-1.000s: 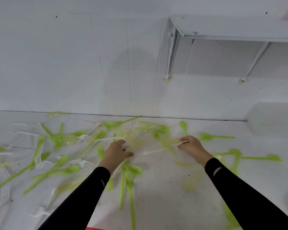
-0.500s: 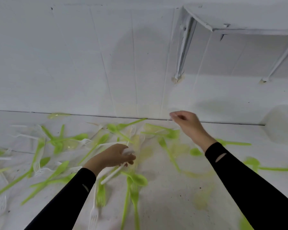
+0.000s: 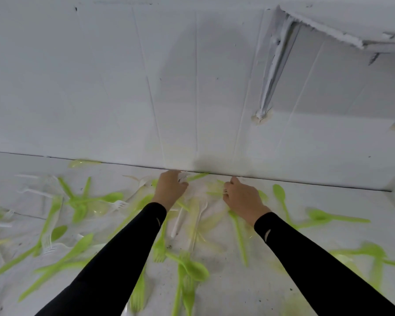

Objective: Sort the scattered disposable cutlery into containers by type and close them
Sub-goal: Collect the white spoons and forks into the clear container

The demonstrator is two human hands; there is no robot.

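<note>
Green and white plastic spoons and forks lie scattered over the white surface. Both my hands are far forward, close to the wall's base. My left hand (image 3: 170, 189) has curled fingers round a white utensil (image 3: 183, 177), whose end shows past the fingertips; its type is unclear. My right hand (image 3: 243, 198) is curled too, and the small tines of a pale fork (image 3: 225, 191) stick out of its left side. Between the hands lie a white fork (image 3: 200, 215) and blurred yellowish pieces. A green spoon (image 3: 279, 193) lies just right of my right hand. No container is in view.
The white wall (image 3: 192, 99) rises straight behind the hands. A white shelf with a bracket (image 3: 269, 71) hangs at the upper right. More green spoons (image 3: 78, 247) and white forks (image 3: 118, 205) cover the left side, and green pieces (image 3: 335, 217) lie to the right.
Both hands moved forward to the wall's base. My right hand, raised half a second ago, came back down and now has fork tines in its fist. My left hand kept its white utensil.
</note>
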